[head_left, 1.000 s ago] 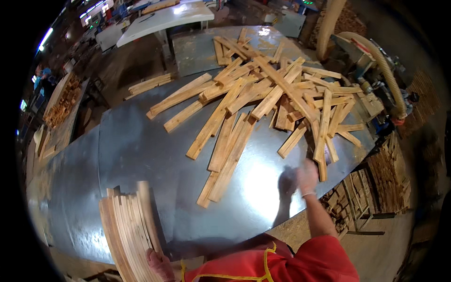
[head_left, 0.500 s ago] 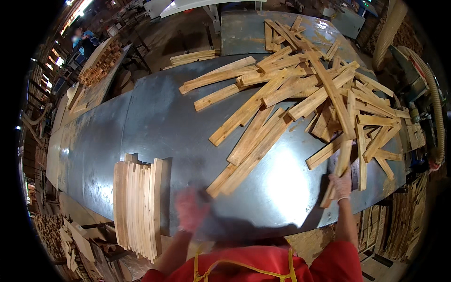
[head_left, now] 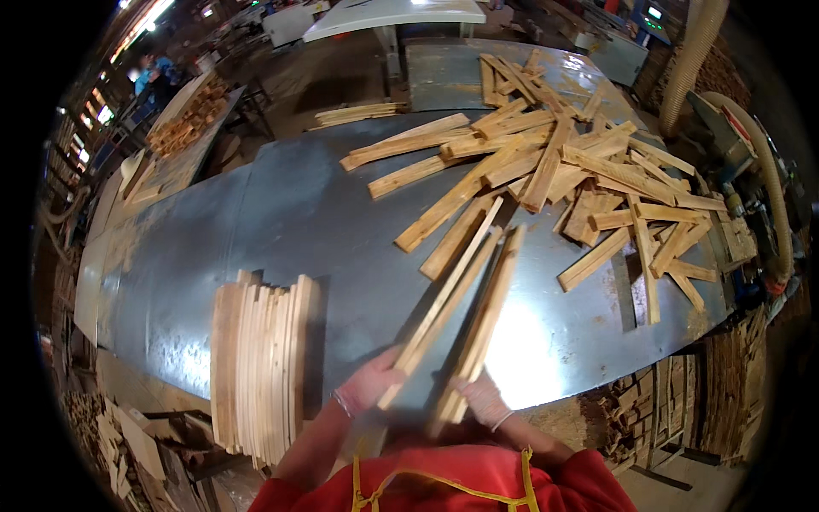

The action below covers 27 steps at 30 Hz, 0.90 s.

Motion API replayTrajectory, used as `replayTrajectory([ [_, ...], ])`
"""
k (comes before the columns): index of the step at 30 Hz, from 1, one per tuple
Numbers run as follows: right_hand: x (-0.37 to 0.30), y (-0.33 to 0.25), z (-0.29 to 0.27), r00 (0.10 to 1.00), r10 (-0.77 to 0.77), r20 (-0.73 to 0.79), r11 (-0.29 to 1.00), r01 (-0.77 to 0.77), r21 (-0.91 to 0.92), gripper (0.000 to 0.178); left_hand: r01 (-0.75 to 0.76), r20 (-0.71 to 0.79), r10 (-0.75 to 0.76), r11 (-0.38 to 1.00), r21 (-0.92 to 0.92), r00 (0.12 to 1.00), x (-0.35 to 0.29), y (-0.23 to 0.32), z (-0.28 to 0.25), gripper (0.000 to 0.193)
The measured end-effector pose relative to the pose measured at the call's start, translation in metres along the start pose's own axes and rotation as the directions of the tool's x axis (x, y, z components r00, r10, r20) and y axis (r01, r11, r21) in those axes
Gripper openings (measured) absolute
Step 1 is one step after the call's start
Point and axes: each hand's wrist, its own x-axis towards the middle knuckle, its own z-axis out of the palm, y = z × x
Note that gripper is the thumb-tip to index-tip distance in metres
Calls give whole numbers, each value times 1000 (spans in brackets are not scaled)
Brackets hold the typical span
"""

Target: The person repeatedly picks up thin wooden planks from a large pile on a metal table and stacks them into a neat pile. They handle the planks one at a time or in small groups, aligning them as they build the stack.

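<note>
Close to my body at the table's near edge, my left hand (head_left: 376, 381) is closed round narrow wooden strips (head_left: 449, 301) that slant away to the upper right. My right hand (head_left: 483, 401) grips more wooden strips (head_left: 490, 322) beside them, roughly parallel, with a gap between the two bundles. Both hands wear pale gloves. Left of my left hand stands a tight row of wooden strips (head_left: 260, 367) set side by side at the table edge. Beyond my hands a loose pile of wooden strips (head_left: 546, 162) lies crisscrossed.
The metal-topped table (head_left: 333, 247) spans the scene. Farther back on the left, another table holds stacked wood pieces (head_left: 189, 119), with a person (head_left: 158, 75) behind it. A ribbed hose (head_left: 768, 179) hangs at the right. Stacked wood (head_left: 734, 384) stands below the right edge.
My right hand has come from the right side of the pile to the middle, bringing strips along. My left hand has moved right and taken hold of strips that lay on the table.
</note>
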Motion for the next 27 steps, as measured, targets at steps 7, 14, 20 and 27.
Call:
replayTrajectory([
  [7,14,-36,73,924,112,366,935,26,-353,92,59,-155,-143,891,-450,978,-137,-99,32,60],
  [14,38,-46,147,931,128,343,920,18,-393,91,363,-311,-334,931,36,890,-194,-88,29,87],
  [20,46,-71,261,848,10,530,832,288,-475,85,520,-626,561,361,774,542,-198,-187,13,100],
  [27,127,-81,176,710,-135,691,839,453,-301,72,688,-750,430,326,648,503,-171,-190,-28,69],
])
